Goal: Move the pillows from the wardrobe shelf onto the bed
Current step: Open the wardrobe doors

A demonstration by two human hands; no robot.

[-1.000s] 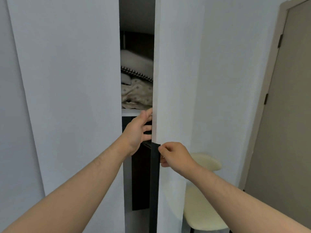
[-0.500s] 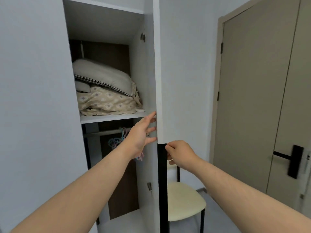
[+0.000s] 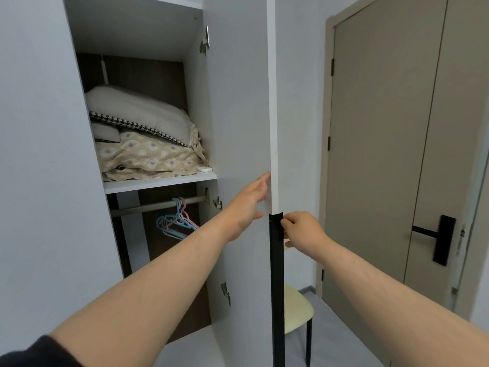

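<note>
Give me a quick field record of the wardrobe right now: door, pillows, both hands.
door: wardrobe door swung open
pillows: white pillow stacked on patterned bedding, on the shelf
left: left hand flat against the door's inner face
right: right hand pinches the black handle strip
below shelf: hangers on the rail
task: pillows not yet moved

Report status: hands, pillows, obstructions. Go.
Left hand flat on the wardrobe door, right hand pinching its black handle strip. Pillows untouched on the shelf, atop patterned bedding. Door open; reach to pillows unobstructed.
</note>
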